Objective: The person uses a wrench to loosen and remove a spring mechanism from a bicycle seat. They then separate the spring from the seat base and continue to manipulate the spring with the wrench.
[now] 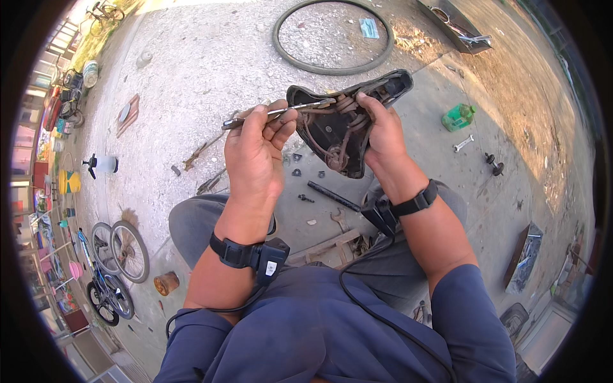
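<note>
A bicycle saddle (327, 129) is turned so that its dark hollow underside faces me, showing rusty springs and rails. My right hand (389, 136) grips its right side, thumb over the rim. In my left hand (254, 158) is a slim metal hand tool (296, 108), seen nearly edge-on; its far end lies over the springs, though contact is hard to judge. On the ground below are several small black clamp pieces (297, 172), a bolt (305, 197), a black tube (334, 195) and an open-end wrench (340, 220).
A bicycle tyre (276, 43) lies ahead, near a tool tray (443, 29). To the right are a green bottle (458, 118), a spanner (463, 143), an axle part (494, 164) and another metal tray (515, 275). Bicycles (107, 289) and a rusty can (166, 283) are at left.
</note>
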Available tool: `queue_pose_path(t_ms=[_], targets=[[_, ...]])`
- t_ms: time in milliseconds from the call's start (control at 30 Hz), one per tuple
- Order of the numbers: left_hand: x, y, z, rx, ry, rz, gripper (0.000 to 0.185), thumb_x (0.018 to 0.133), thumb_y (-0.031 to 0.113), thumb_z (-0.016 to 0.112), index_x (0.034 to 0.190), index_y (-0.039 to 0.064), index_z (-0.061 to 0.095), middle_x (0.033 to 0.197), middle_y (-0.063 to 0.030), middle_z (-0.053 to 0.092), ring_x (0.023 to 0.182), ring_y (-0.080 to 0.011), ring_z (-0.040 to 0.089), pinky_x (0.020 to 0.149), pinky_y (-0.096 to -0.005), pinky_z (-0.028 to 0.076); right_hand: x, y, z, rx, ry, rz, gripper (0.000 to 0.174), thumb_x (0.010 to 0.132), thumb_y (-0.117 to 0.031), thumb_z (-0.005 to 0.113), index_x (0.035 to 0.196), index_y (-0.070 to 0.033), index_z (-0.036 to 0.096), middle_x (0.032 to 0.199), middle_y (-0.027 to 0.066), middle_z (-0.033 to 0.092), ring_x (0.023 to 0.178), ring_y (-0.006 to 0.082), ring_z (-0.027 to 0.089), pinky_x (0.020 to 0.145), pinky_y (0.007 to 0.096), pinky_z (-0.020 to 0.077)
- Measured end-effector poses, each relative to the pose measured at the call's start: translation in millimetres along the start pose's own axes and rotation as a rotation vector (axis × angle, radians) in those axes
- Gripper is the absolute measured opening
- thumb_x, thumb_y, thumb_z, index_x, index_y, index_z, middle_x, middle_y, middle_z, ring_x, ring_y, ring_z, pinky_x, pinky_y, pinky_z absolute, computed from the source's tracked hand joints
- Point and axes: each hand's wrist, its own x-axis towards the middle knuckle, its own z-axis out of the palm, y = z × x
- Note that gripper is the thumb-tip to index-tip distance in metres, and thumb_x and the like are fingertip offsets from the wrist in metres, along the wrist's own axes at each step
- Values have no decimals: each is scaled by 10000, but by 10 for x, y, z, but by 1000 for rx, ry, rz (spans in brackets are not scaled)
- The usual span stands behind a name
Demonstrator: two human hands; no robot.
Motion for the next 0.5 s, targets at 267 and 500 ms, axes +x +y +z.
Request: queue_pose_path(t_ms=[267,500], targets=[[27,-133,22,-28,-28,-44,212,1019,183,566,1113,-7,578,1174,-196,673,1045,-257,692,907,-335,595,-21,-17,-17,46,-6,86,226,953,-162,637,1082,23,637,1012,148,727,899,257,725,850,401,597],[-49,-152,138,93,-79,69,201,1051,165,529,1132,-12,579,1172,-192,682,1009,-241,709,884,-323,595,-13,3,-27,39,-25,102,214,960,-177,632,1073,4,642,999,141,726,901,243,719,837,382,592]])
